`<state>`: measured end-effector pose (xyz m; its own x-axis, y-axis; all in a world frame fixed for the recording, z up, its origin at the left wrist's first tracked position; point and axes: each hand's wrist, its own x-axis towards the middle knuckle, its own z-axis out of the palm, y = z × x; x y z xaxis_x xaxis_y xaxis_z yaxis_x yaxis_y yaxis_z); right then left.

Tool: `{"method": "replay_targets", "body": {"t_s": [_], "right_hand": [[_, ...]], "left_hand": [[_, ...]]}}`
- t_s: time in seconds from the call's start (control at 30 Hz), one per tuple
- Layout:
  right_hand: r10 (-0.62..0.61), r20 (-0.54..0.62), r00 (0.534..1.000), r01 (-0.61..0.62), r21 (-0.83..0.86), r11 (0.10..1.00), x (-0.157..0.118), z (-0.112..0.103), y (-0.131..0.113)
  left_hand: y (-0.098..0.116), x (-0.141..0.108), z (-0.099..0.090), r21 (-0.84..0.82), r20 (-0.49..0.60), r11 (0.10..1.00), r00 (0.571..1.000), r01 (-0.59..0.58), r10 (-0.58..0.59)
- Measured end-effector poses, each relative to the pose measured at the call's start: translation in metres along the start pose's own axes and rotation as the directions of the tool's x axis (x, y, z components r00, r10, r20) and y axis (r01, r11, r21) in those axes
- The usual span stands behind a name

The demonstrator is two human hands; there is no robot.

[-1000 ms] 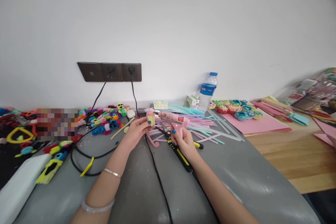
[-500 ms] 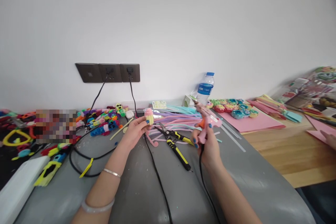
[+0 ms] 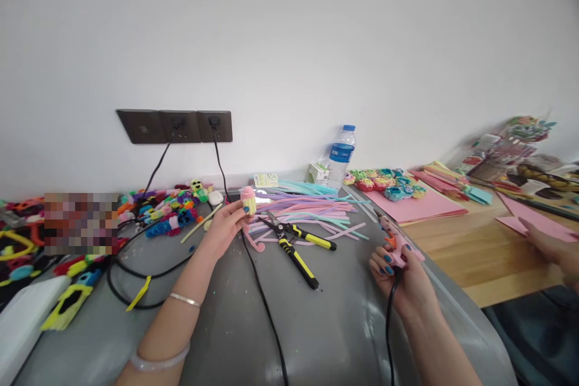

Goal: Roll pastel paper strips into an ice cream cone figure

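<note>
Between the fingertips of my left hand is a small pink and yellow fuzzy figure, shaped like a cupcake or ice cream, held upright. A curled pink fuzzy stem shows just below it; whether the two are joined I cannot tell. My right hand is wrapped round the handle of a pink glue gun, whose nozzle points up and to the left. A black cord trails down from its handle. Black and yellow pliers lie with handles spread on the grey table, between my hands.
Pastel pipe cleaners lie behind the pliers, near a water bottle. Colourful fuzzy pieces and a looped black cable are at left. Crinkled flowers rest on pink paper. Another person's hand touches pink paper at far right.
My right hand has carried the glue gun right and down, away from the pliers and toward the table's right edge. My left hand keeps hold of the figure. The view has shifted slightly right.
</note>
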<state>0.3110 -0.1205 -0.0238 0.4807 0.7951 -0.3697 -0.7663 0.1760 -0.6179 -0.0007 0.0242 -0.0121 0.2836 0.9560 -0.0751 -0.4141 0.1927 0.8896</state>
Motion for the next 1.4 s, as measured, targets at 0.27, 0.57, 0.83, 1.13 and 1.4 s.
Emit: {"method": "replay_targets", "body": {"t_s": [0.27, 0.57, 0.83, 1.13, 1.4], "right_hand": [[0.147, 0.062, 0.987, -0.144, -0.055, 0.988, 0.006, -0.013, -0.009], [0.037, 0.011, 0.999, -0.019, -0.702, 0.712, -0.019, -0.051, -0.029], [-0.353, 0.396, 0.848, 0.458, -0.882, 0.111, -0.024, -0.011, -0.022], [0.228, 0.657, 0.719, 0.695, -0.679, -0.236, -0.027, 0.111, 0.102], [0.264, 0.67, 0.694, 0.7, -0.542, -0.464, -0.025, 0.123, 0.122]], "left_hand": [[-0.001, 0.0, -0.002, -0.005, -0.005, 1.0, 1.0, -0.003, 0.003], [0.001, 0.001, -0.001, -0.061, -0.09, 0.997, 0.995, -0.037, 0.031], [0.003, 0.002, 0.001, -0.095, -0.174, 0.994, 0.984, -0.054, 0.036], [-0.001, 0.002, 0.0, -0.07, -0.142, 0.995, 0.988, -0.072, 0.061], [-0.001, 0.003, 0.001, -0.08, -0.151, 0.993, 0.986, -0.087, 0.074]]}}
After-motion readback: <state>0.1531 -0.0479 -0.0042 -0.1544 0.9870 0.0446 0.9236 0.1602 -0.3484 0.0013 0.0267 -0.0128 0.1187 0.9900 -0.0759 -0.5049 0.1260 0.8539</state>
